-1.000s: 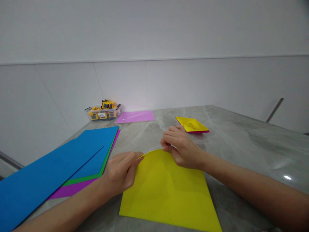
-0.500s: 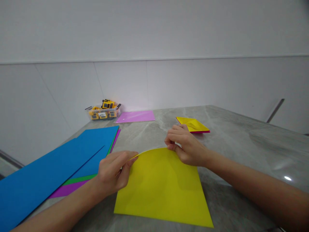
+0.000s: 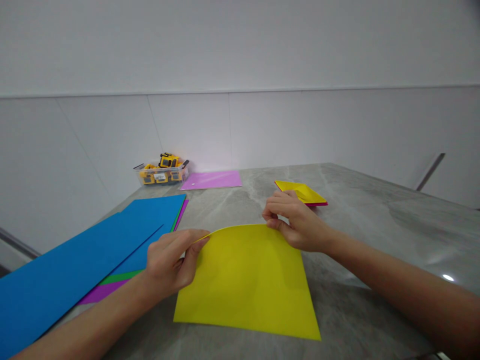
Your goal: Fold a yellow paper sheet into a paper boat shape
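Paper curves over the table between left hand and right hand, each pinching its far edge, so an even, light pull from both should keep this edge smooth, without crease.

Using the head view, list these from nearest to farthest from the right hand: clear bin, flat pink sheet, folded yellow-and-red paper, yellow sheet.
From the right hand:
1. yellow sheet: at the fingertips, extending toward the person
2. folded yellow-and-red paper: just beyond the hand
3. flat pink sheet: far left
4. clear bin: farther left, past the pink sheet
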The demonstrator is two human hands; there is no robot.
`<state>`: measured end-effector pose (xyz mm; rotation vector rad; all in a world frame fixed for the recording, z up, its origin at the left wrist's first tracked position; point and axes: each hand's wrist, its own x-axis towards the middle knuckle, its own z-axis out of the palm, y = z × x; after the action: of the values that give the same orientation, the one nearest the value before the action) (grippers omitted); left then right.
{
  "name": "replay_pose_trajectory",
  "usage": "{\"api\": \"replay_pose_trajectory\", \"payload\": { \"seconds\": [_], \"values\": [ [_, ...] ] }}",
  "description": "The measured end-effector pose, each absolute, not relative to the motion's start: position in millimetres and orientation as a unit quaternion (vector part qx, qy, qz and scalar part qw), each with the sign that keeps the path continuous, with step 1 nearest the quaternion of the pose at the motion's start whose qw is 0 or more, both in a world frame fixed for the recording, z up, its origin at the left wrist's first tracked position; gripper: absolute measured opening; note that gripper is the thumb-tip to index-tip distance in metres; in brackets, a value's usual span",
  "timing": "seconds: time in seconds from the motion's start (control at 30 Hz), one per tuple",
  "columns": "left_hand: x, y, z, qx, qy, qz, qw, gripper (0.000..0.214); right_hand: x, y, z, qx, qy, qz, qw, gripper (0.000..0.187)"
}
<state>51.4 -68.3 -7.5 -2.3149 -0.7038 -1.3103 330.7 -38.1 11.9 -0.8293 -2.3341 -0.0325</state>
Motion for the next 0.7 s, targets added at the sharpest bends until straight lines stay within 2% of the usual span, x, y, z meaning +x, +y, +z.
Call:
{"api": "replay_pose_trajectory", "payload": {
  "seconds": [0.7],
  "values": [
    [44,-67,1,-0.783,-0.327,-0.472,0.239,0.014,348,-25,13,-0.284,-0.882,0.115,0.359,0.013]
  ]
}}
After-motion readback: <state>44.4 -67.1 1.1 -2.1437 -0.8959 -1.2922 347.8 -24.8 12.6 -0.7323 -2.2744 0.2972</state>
